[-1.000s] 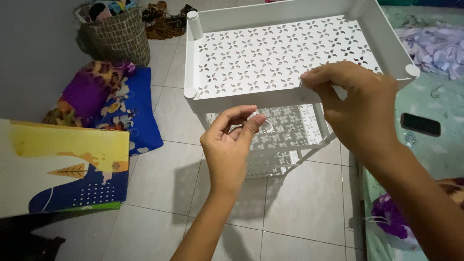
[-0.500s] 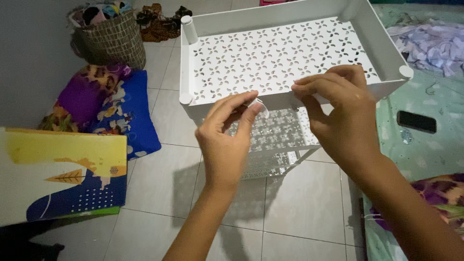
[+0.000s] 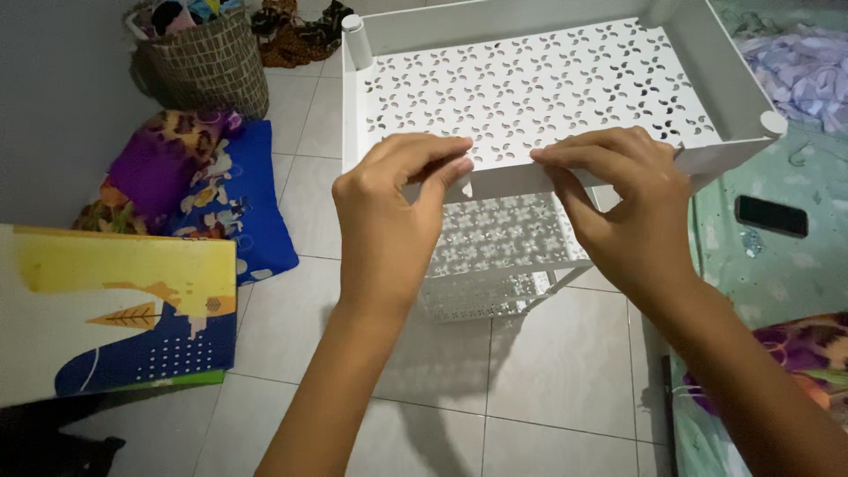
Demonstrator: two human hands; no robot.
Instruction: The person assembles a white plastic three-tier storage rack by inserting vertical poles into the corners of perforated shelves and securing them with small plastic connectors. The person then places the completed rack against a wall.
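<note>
A white plastic rack stands on the tiled floor, and its perforated top tray (image 3: 503, 181) is right in front of me. My left hand (image 3: 389, 212) pinches the tray's front rim near the middle with thumb and forefinger. My right hand (image 3: 623, 203) grips the same rim a little to the right, fingers curled over its edge. A lower perforated shelf (image 3: 503, 238) shows beneath the tray, between my hands. Whether a small part sits under my left fingertips is hidden.
A woven basket (image 3: 208, 62) of clothes stands at the back left, with a colourful pillow (image 3: 212, 190) in front of it. A yellow and blue flat box (image 3: 106, 309) lies at the left. A dark phone (image 3: 771, 215) rests on the green mat (image 3: 768, 283) at the right.
My left hand rose from below the tray to its front rim. My right hand slid left along that rim. The view moved closer to the rack.
</note>
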